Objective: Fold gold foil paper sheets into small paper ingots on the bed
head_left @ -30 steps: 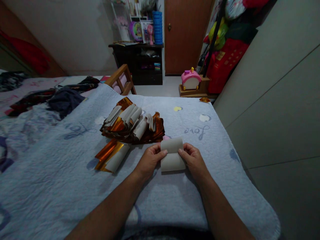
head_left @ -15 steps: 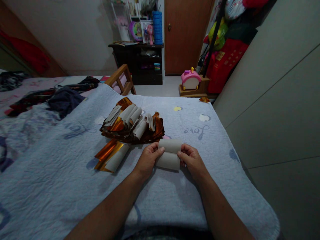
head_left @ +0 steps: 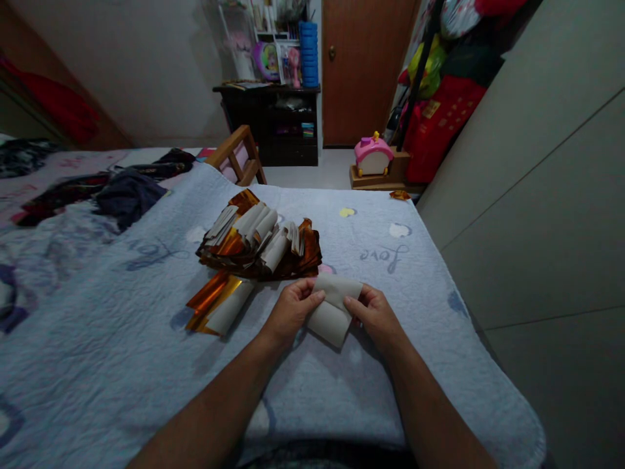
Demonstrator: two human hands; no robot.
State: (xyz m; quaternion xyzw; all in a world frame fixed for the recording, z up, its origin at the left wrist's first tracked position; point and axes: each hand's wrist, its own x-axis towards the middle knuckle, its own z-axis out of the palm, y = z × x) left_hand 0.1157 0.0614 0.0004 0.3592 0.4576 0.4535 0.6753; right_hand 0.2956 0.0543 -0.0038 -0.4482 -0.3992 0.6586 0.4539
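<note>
Between my two hands is a sheet of pale grey paper (head_left: 329, 324), creased across its middle and tilted. My left hand (head_left: 291, 311) pinches its left edge near the crease, thumb on top. At the right edge my right hand (head_left: 375, 315) grips it the same way, the fingers partly hidden beneath. Beyond my left hand lies a pile of folded papers (head_left: 258, 241), grey on one side and shiny orange-gold on the other. Closer to me, a loose folded gold-and-grey paper (head_left: 219, 304) rests just below the pile.
Everything lies on a pale blue quilt (head_left: 390, 384). A small gold scrap (head_left: 400, 195) sits at its far right corner. Dark clothes (head_left: 129, 198) lie at the left. A wooden chair (head_left: 239, 153) and a pink toy (head_left: 374, 156) stand past the far edge, a pale cabinet (head_left: 547, 195) at right.
The grey paper has turned in my hands, its lower part now angled and its upper part flattened out. Both hands keep their hold in nearly the same place. The pile is unchanged.
</note>
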